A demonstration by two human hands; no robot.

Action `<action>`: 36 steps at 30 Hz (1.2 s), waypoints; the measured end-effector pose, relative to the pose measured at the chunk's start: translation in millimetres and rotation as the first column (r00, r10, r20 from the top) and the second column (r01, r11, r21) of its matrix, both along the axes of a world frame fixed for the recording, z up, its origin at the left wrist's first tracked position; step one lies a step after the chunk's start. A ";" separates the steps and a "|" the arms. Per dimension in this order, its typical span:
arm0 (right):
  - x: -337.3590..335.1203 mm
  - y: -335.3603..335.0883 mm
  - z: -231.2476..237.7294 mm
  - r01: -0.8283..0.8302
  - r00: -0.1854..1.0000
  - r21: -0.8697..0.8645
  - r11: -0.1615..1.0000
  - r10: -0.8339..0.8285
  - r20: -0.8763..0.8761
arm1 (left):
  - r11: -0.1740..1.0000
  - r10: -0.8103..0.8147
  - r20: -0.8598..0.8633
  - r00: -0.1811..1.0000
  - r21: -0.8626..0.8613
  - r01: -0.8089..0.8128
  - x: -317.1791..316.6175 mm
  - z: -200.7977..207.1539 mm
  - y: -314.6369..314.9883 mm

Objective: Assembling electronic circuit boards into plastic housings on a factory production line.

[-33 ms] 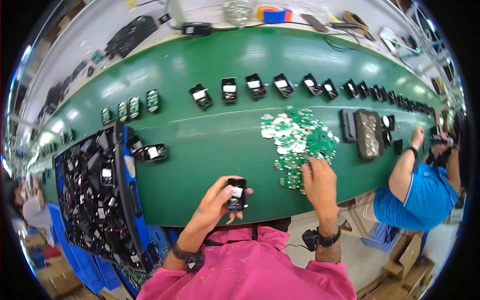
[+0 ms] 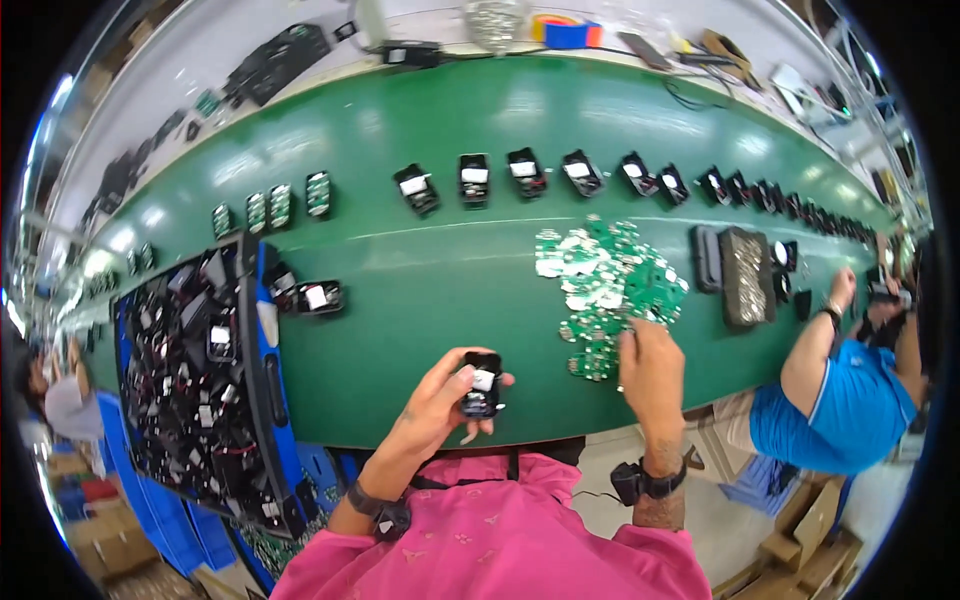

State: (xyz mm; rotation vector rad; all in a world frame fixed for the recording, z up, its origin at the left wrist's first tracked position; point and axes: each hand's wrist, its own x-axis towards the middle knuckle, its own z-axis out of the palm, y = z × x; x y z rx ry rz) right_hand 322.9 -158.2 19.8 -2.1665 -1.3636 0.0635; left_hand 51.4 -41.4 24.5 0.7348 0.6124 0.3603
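Green bench (image 2: 400, 290), left hand (image 2: 430, 408) gripping black casing (image 2: 484, 402), right hand (image 2: 656, 372) curled at circuit boards (image 2: 600, 285), hold unclear

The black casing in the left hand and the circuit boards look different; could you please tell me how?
Colour: the black casing is dark, the circuit boards mostly green.
Number: the black casing is single, while the circuit boards are many.
Pose: the left hand holds the black casing, while the circuit boards lie on the green table.
Both show pale patches.
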 end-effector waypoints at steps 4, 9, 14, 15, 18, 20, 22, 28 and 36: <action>8.9 -11.9 12.2 0.213 0.966 0.036 0.976 -0.204 -0.161 | 0.996 0.057 0.085 0.995 -0.076 -0.051 3.8 1.6 1.1; 15.0 -22.0 12.8 0.258 0.891 0.092 0.962 -0.200 -0.409 | 0.991 0.079 0.089 0.993 -0.116 -0.069 0.5 0.6 3.0; -56.8 -14.6 35.7 0.369 0.065 0.312 0.876 0.310 -0.948 | 0.996 0.078 0.053 0.996 -0.039 -0.076 7.1 7.8 0.4; -71.0 -11.9 34.8 0.277 -0.089 0.332 0.902 0.368 -0.926 | 0.997 0.073 0.053 0.996 -0.038 -0.071 7.6 7.7 0.4; -95.8 4.4 38.4 0.203 -0.151 0.273 0.940 0.305 -0.940 | 0.996 0.086 0.023 0.996 -0.001 -0.086 7.0 9.7 -3.0; -103.5 13.7 39.0 0.199 -0.170 0.246 0.949 0.281 -0.945 | 0.995 0.099 0.006 0.995 0.017 -0.099 6.7 11.5 -2.6; -108.3 15.7 30.5 0.196 -0.179 0.217 0.956 0.253 -0.951 | 0.994 0.104 0.005 0.995 0.024 -0.104 6.3 12.4 -2.9; -116.2 16.1 9.7 0.093 -0.008 0.176 0.980 0.178 -0.984 | 0.986 0.148 -0.004 0.989 0.073 -0.147 5.3 15.6 -4.7; -132.0 24.8 9.8 0.115 0.490 0.233 0.966 0.148 -0.859 | 0.924 0.060 -0.097 0.993 0.382 -0.018 0.1 14.1 -8.3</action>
